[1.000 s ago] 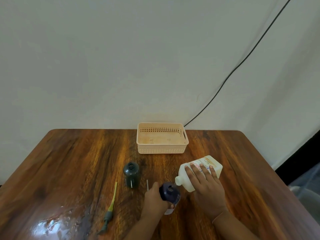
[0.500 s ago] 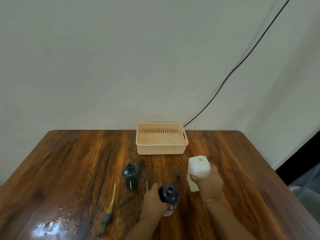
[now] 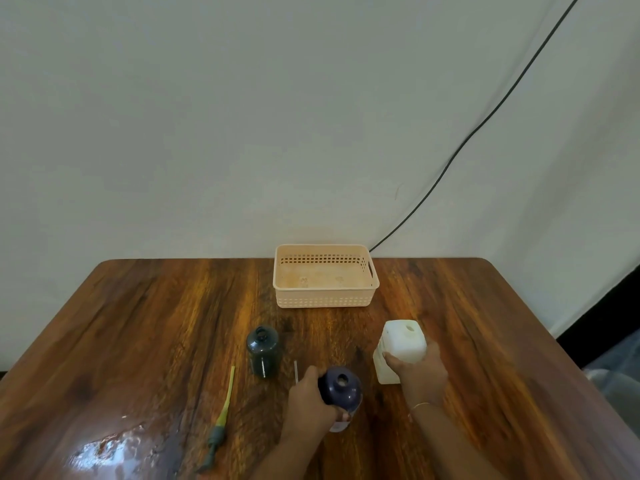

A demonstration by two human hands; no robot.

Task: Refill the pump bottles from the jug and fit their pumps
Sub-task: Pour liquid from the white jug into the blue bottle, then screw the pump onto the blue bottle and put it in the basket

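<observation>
A white jug [image 3: 401,342] stands upright on the wooden table [image 3: 138,341], its mouth uncapped. My right hand [image 3: 419,370] grips its near side. My left hand [image 3: 306,398] is wrapped around a dark blue bottle [image 3: 341,386] with an open neck, standing just left of the jug. A second dark bottle [image 3: 263,349], also open at the top, stands farther left by itself. A pump with a yellow-green tube [image 3: 221,419] lies flat on the table at the left. A thin clear tube [image 3: 296,370] shows between the two bottles.
A peach plastic basket [image 3: 325,301] sits at the table's far edge, with nothing in it. A black cable [image 3: 485,123] runs down the wall behind it. A wet shiny patch [image 3: 107,448] lies at the front left of the table.
The jug went from tilted over the dark blue bottle to upright on the table, to the right. My right hand came back with it; my left hand kept its hold.
</observation>
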